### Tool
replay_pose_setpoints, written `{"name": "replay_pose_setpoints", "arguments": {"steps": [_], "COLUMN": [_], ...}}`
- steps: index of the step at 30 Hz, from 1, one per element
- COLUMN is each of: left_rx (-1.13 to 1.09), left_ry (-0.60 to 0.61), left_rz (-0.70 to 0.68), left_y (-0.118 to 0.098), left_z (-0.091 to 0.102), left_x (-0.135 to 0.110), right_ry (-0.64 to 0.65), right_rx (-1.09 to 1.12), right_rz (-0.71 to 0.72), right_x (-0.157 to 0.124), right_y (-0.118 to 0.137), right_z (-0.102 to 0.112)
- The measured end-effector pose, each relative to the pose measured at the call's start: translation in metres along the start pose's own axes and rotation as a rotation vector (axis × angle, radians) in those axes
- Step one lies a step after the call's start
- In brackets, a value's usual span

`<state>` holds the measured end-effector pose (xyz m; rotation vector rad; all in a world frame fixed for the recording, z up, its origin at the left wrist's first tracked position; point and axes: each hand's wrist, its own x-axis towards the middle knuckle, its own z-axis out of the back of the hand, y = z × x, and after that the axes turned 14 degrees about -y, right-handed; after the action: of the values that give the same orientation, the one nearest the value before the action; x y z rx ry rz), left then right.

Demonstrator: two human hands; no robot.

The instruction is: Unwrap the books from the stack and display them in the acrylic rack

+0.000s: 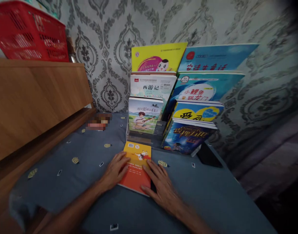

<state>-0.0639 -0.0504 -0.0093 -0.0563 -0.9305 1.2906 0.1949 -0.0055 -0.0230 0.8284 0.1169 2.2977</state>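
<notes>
An orange and yellow book (137,164) lies flat on a blue patterned cloth (90,175) in front of a tiered book stand (149,138). My left hand (114,170) rests on the book's left edge with its fingers spread flat. On the book's right side lies my right hand (161,185), fingers stretched out, thumb at the near edge. Neither hand grips the book. The stand holds several upright children's books in two columns.
A wooden cabinet (36,97) stands at the left with a red plastic basket (29,32) on top. Patterned grey wallpaper runs behind the stand. A dark flat object (208,156) lies to the stand's right. The table drops off at the right.
</notes>
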Motion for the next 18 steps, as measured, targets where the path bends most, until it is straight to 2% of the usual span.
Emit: {"name": "replay_pose_setpoints", "arguments": {"steps": [9, 13, 18], "left_rx": [-0.007, -0.015, -0.037], "left_ry": [-0.019, -0.026, -0.05], "left_rz": [0.108, 0.105, 0.086], "left_y": [-0.003, -0.001, 0.003], "left_z": [-0.004, -0.007, -0.01], "left_x": [-0.003, -0.005, -0.01], "right_ry": [0.036, 0.071, 0.007], "right_rx": [0.027, 0.029, 0.047], "right_rz": [0.01, -0.004, 0.021], "right_x": [0.003, 0.004, -0.005], "right_y": [0.003, 0.005, 0.003], "right_z": [0.005, 0.007, 0.001]}}
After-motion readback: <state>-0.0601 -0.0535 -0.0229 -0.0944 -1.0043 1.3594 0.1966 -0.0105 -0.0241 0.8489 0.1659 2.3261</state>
